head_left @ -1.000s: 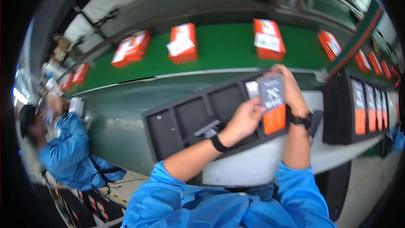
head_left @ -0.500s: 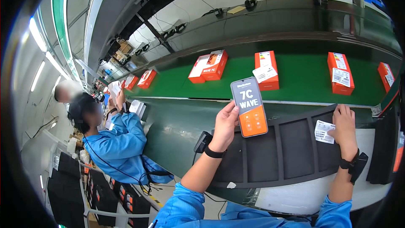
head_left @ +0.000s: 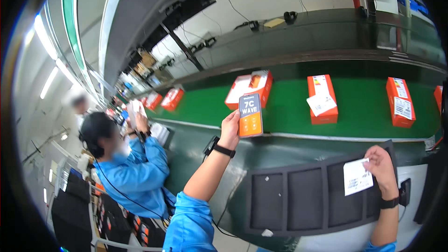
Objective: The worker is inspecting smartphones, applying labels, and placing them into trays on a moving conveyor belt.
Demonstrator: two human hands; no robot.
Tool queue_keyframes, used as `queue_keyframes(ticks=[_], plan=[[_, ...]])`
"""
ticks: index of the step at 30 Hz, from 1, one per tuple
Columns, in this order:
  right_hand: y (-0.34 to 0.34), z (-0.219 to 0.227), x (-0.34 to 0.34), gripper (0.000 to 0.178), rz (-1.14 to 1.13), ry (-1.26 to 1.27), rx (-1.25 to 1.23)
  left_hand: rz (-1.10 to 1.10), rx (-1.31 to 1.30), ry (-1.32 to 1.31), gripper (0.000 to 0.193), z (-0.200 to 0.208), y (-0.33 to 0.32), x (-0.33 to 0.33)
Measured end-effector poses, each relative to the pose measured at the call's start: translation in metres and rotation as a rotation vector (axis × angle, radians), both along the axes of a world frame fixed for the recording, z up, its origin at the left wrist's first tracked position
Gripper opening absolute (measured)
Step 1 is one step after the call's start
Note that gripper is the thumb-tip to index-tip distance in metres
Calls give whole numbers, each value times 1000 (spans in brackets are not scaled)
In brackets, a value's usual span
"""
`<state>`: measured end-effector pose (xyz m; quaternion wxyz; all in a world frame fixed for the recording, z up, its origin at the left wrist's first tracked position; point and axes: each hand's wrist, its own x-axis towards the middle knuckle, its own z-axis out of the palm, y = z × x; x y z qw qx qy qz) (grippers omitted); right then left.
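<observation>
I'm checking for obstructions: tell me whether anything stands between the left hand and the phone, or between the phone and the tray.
Nothing visible: the left hand grips the phone by its side, and no object shows between phone and tray. The right hand holds a sheet over the tray's right part.

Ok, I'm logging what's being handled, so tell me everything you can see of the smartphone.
The smartphone is a slim slab with rounded corners and a dark rim. Its face is dark grey above, orange below, with pale lettering and icons; whether printed film or screen, I cannot tell. The left hand grips its left edge, holding it nearly upright in view, the green conveyor belt behind it.
</observation>
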<state>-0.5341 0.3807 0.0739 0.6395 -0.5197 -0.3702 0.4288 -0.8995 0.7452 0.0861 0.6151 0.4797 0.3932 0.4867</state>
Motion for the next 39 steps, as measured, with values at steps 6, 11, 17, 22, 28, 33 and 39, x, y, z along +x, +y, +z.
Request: queue_keyframes(ticks=[6, 11, 17, 22, 28, 33, 39], plan=[[27, 8, -17, 11, -98, -383, -209, 200, 278, 228, 24, 14, 190, -48], [27, 10, -18, 10, -148, -596, -209, 232, 303, 578, 24, 7, 279, -44], [38, 16, -29, 9, -126, -613, -248, 309, 610, 1261, 43, -14, 241, 15], [43, 12, -34, 8, -129, -648, -197, -16, 883, 1390, 66, -31, 163, 86], [45, 4, -38, 9, -117, -668, -160, -31, 773, 1588, 85, -26, 118, 111], [46, 2, -48, 9, -127, -681, -125, -142, 861, 1438, 73, -29, 67, 103], [40, -9, -47, 9, -146, -707, -100, 32, 1353, 1374, 72, -4, 62, 82]])
